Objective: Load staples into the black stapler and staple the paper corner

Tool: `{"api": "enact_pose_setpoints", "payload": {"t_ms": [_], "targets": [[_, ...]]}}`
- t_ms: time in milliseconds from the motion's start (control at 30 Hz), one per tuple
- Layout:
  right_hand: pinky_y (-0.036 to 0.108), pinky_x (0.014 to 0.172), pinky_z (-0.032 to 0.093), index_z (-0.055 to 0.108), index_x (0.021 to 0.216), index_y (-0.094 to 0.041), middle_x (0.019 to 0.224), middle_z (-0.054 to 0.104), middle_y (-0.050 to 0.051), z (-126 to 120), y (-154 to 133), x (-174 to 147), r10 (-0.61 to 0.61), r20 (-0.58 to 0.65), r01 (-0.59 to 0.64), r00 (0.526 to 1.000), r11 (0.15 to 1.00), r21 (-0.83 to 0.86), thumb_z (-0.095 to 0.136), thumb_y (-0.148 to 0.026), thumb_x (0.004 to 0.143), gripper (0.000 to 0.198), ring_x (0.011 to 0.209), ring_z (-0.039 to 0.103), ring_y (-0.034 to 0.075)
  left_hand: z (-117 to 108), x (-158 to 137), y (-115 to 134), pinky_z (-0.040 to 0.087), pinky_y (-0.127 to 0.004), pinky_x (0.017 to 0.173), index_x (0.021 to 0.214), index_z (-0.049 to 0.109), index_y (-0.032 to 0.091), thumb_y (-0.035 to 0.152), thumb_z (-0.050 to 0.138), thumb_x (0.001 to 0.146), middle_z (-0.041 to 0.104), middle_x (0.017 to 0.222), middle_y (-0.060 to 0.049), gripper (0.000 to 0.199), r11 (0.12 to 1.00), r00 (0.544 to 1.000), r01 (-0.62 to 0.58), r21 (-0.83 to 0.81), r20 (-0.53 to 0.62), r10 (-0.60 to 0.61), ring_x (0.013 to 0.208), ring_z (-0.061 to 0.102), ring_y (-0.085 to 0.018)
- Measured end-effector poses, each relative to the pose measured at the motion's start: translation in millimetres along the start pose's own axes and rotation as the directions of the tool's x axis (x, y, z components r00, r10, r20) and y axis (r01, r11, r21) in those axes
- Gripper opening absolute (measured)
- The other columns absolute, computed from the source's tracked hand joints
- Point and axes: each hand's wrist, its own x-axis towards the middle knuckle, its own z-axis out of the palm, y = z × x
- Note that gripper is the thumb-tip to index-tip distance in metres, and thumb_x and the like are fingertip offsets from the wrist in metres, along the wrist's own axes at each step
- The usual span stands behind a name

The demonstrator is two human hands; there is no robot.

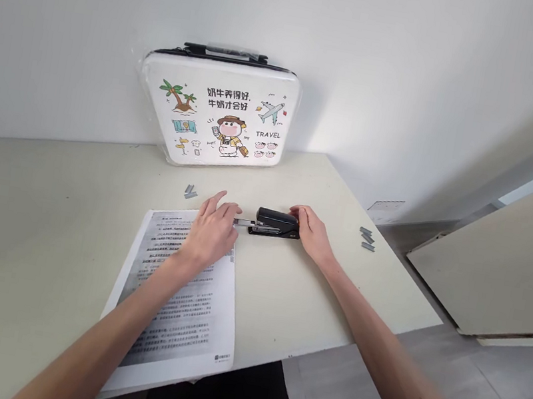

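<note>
A black stapler (277,219) lies on its base on the table, its nose pointing left. Wrapped round its rear end is my right hand (312,232). A metal staple tray (244,223) sticks out of the stapler's front, and my left hand (214,228) pinches its outer end, with the other fingers raised. Part of that grip is hidden behind the hand. Under my left wrist lies a stack of printed paper (185,328), partly covered by my forearm. Small grey staple strips (190,193) rest just beyond my left hand.
More staple strips (367,238) lie near the right edge of the pale table (37,244). A white cartoon-printed case (220,111) with a black handle leans against the wall (370,54). A light panel (499,263) stands right of the table.
</note>
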Motion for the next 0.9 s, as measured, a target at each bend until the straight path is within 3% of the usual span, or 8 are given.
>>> {"api": "enact_pose_setpoints", "payload": {"t_ms": [133, 333, 500, 600, 700, 800, 833, 900], "targets": [[0.043, 0.098, 0.049, 0.067, 0.105, -0.026, 0.11, 0.076, 0.008, -0.3, -4.3, -1.9, 0.022, -0.012, -0.021, 1.0, 1.0, 0.011, 0.032, -0.052, 0.105, 0.044, 0.106, 0.069, 0.027, 5.6, 1.9, -1.0, 0.043, -0.055, 0.118, 0.127, 0.067, 0.017, 0.009, 0.052, 0.086, 0.074, 0.126, -0.013, 0.045, 0.992, 0.999, 0.05, -0.113, 0.0, -0.051, 0.144, 0.05, -0.036], [0.041, 0.094, 0.05, 0.07, 0.101, -0.025, 0.11, 0.077, 0.007, -5.4, -15.3, -6.4, -0.013, 0.05, 0.012, 0.999, 1.0, 0.004, 0.042, -0.063, 0.103, 0.047, 0.104, 0.068, 0.027, 16.6, -5.9, -17.2, 0.051, -0.047, 0.108, 0.117, 0.07, 0.022, 0.022, 0.054, 0.095, 0.075, 0.118, -0.008, 0.027, 0.931, 0.998, -0.029, -0.363, -0.056, 0.009, 0.116, 0.067, -0.027], [0.039, 0.086, 0.053, 0.07, 0.109, -0.026, 0.11, 0.077, 0.006, -6.9, -19.5, -10.8, -0.139, 0.203, 0.148, 0.969, 0.989, -0.028, 0.073, -0.057, 0.088, 0.038, 0.099, 0.069, 0.027, 19.5, -8.2, -23.5, 0.051, -0.048, 0.106, 0.114, 0.069, 0.023, 0.03, 0.057, 0.101, 0.074, 0.116, -0.009, 0.019, 0.924, 0.998, -0.03, -0.381, -0.057, 0.009, 0.115, 0.066, -0.028], [0.04, 0.083, 0.054, 0.069, 0.106, -0.026, 0.104, 0.077, 0.005, -4.9, -18.4, -14.2, -0.169, 0.18, 0.181, 0.969, 0.982, -0.056, 0.074, -0.053, 0.089, 0.032, 0.094, 0.07, 0.027, 18.7, -11.0, -22.5, 0.049, -0.05, 0.108, 0.116, 0.067, 0.022, 0.027, 0.059, 0.1, 0.073, 0.119, -0.009, 0.018, 0.933, 0.996, 0.0, -0.36, -0.078, -0.03, 0.12, 0.063, -0.029], [0.039, 0.077, 0.055, 0.069, 0.102, -0.026, 0.099, 0.076, 0.004, -2.4, -18.8, -20.7, -0.229, 0.099, 0.239, 0.968, 0.965, -0.106, 0.074, -0.05, 0.09, 0.027, 0.087, 0.07, 0.025, 15.0, -13.7, -14.2, 0.046, -0.051, 0.114, 0.127, 0.061, 0.019, 0.024, 0.062, 0.096, 0.066, 0.134, -0.013, 0.032, 0.906, 0.973, 0.087, -0.414, -0.158, -0.166, 0.132, 0.057, -0.031], [0.039, 0.075, 0.056, 0.068, 0.103, -0.026, 0.102, 0.076, 0.006, 0.5, -22.3, -28.8, -0.345, 0.027, 0.345, 0.938, 0.93, -0.129, 0.071, -0.041, 0.094, 0.017, 0.089, 0.07, 0.025, 9.8, -13.4, -1.3, 0.053, -0.048, 0.106, 0.13, 0.058, 0.02, 0.034, 0.065, 0.098, 0.067, 0.132, -0.014, 0.036, 0.708, 0.916, 0.26, -0.656, -0.065, -0.397, 0.121, 0.066, -0.03], [0.04, 0.076, 0.057, 0.068, 0.105, -0.027, 0.105, 0.076, 0.007, 1.7, -24.0, -31.3, -0.399, 0.001, 0.395, 0.917, 0.908, -0.136, 0.069, -0.036, 0.095, 0.013, 0.094, 0.07, 0.026, 8.5, -12.6, 2.7, 0.055, -0.046, 0.103, 0.128, 0.058, 0.02, 0.039, 0.064, 0.1, 0.069, 0.128, -0.013, 0.034, 0.574, 0.886, 0.31, -0.758, 0.012, -0.463, 0.115, 0.07, -0.028], [0.043, 0.079, 0.059, 0.068, 0.109, -0.028, 0.111, 0.075, 0.008, 4.9, -27.2, -35.3, -0.511, -0.055, 0.498, 0.858, 0.852, -0.16, 0.064, -0.024, 0.096, 0.014, 0.105, 0.07, 0.028, 7.7, -10.4, 8.6, 0.056, -0.044, 0.103, 0.122, 0.06, 0.019, 0.047, 0.062, 0.102, 0.071, 0.123, -0.013, 0.034, 0.204, 0.824, 0.347, -0.915, 0.193, -0.533, 0.109, 0.074, -0.026]]}}
